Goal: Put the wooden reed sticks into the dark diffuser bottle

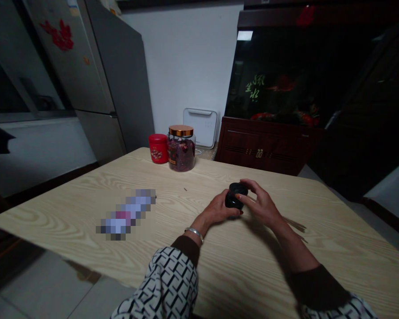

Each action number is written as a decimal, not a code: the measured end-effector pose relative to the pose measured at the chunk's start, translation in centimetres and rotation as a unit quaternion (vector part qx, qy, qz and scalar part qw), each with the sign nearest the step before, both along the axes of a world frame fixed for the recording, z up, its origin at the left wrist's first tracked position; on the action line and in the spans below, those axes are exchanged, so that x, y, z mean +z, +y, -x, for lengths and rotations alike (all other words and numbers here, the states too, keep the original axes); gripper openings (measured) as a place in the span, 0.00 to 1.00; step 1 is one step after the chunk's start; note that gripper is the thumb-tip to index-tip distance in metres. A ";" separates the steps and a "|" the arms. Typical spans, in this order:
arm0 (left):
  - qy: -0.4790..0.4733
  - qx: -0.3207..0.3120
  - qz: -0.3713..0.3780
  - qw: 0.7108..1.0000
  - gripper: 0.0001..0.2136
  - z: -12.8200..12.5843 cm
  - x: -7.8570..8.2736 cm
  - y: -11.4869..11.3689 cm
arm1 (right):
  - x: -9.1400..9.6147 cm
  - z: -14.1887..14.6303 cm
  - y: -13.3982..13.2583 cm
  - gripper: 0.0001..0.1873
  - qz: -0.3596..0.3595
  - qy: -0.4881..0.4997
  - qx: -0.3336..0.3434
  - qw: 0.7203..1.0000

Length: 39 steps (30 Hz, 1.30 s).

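A small, glossy black round pot (pixel 234 201) with a dark rim is between my two hands over the right half of the table. My left hand (pixel 216 209) is wrapped round its lower left side, thumb in front. From the right, my right hand (pixel 261 206) grips its top, with the thumb at the near side of the rim and the fingers behind. Whether the top is a loose lid or part of the pot, I cannot tell. Thin brown sticks (pixel 295 223) lie on the table, partly hidden by my right hand and forearm.
On the pale wooden table (pixel 173 208) stand a red canister (pixel 158 149) and a clear jar (pixel 181 153) of dark dried petals with a copper lid. A blurred-out oblong item (pixel 128 215) lies at left. A small dark bit (pixel 185 189) is near the middle.
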<state>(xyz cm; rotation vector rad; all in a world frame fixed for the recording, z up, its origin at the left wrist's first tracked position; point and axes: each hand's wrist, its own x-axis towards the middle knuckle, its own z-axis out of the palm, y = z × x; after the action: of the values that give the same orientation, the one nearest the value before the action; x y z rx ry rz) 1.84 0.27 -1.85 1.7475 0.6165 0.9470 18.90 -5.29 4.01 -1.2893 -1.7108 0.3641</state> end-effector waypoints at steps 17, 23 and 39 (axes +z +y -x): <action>-0.031 -0.031 0.014 0.999 0.42 0.3 0.5 0.1 | -1.6 0.2 -0.2 0.28 0.024 0.139 -0.028 0.990; -0.037 -0.031 0.065 0.997 0.38 2.0 0.3 0.4 | -4.3 -2.3 -0.3 0.27 0.050 0.151 -0.138 0.977; -0.040 0.121 0.112 0.985 0.16 4.4 3.2 -5.0 | -2.5 -0.9 -4.5 0.33 0.171 0.309 -0.076 0.932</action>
<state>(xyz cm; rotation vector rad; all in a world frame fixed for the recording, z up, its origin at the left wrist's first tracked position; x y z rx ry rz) -2.59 -4.70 1.32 1.4497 0.8637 1.0646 19.76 -9.80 1.53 -1.3517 -1.0329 0.9015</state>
